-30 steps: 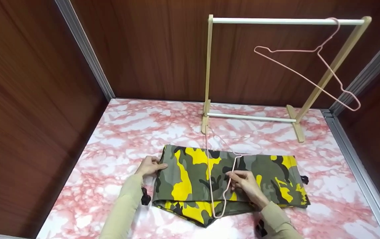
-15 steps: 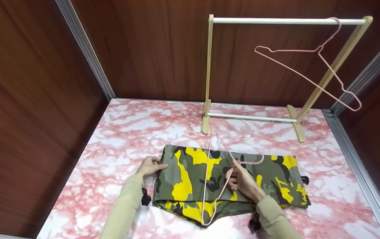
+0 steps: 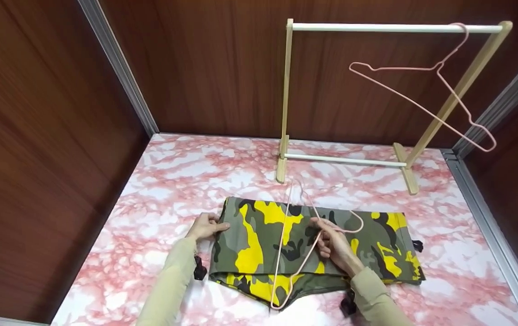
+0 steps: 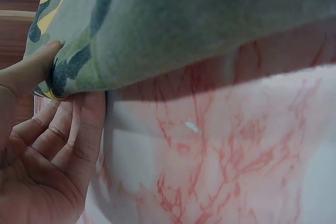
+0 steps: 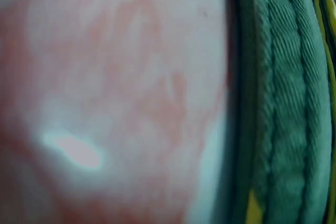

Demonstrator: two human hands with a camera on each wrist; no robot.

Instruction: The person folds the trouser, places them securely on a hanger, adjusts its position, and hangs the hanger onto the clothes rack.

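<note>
A folded camouflage garment (image 3: pixel 259 244) in green, grey, black and yellow lies across the table. My left hand (image 3: pixel 205 226) pinches its left edge, thumb on top and fingers underneath; the left wrist view shows the thumb (image 4: pixel 39 64) pressed on the cloth. Over the garment's middle my right hand (image 3: pixel 333 242) holds a pink clothes hanger (image 3: pixel 280 246) near its neck. The hook points right and one shoulder end reaches down over the garment's pointed lower flap. In the right wrist view a stitched edge of the garment (image 5: pixel 286 98) runs down the right; the hand is out of that view.
Behind the garment stands a wooden rack with a white top bar (image 3: pixel 376 28). A second pink hanger (image 3: pixel 397 69) hangs at the bar's right end. Dark wood-grain walls (image 3: pixel 223 77) enclose the red-and-white marbled table (image 3: pixel 186 167) at the back and sides.
My right hand has turned the pink hanger: its hook now shows to the right over the garment and its lower end has shifted left. The left hand keeps its hold on the garment's edge.
</note>
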